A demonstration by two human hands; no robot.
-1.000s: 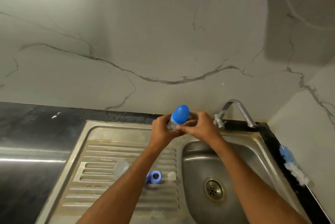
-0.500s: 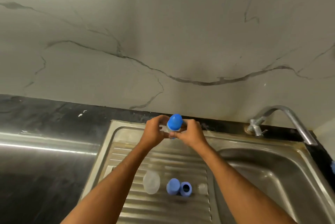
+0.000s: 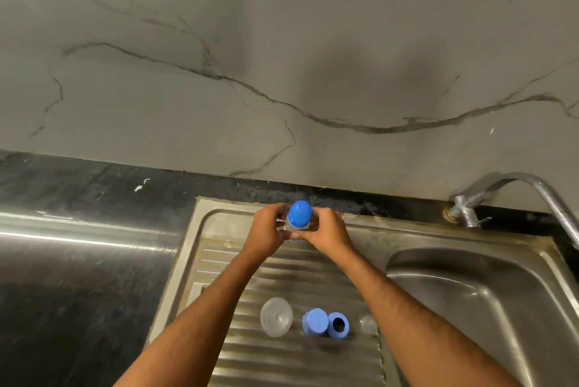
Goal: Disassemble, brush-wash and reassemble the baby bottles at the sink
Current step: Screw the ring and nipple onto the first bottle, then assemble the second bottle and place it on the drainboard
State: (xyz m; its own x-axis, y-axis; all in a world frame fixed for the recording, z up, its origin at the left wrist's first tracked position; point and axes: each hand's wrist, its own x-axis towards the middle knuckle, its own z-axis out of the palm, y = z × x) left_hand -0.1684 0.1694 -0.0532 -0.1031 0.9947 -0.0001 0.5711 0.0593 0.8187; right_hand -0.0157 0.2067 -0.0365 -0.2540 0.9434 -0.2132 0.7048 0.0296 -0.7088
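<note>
Both hands are meeting over the far end of the ribbed steel drainboard (image 3: 282,361), holding a small baby bottle (image 3: 297,225) upright between them; its rounded blue cap (image 3: 299,213) is pointing up and its clear body is mostly hidden by fingers. The left hand (image 3: 268,231) is curling its fingers and thumb round the bottle's left side, and the right hand (image 3: 326,233) is gripping it from the right in the same way, thumb tips nearly touching below the cap. Nearer the person, loose parts are lying in a row on the drainboard: a clear bottle body (image 3: 276,316) on its side, a blue cap (image 3: 315,322) touching a blue screw ring (image 3: 338,325) whose dark hole is facing the camera, and just beside that a small clear piece (image 3: 367,324) too faint to identify. The sink basin (image 3: 470,308) is sitting to the right, with the chrome tap (image 3: 513,186) arching over it from the black counter (image 3: 78,277) along the veined marble wall (image 3: 282,57).
</note>
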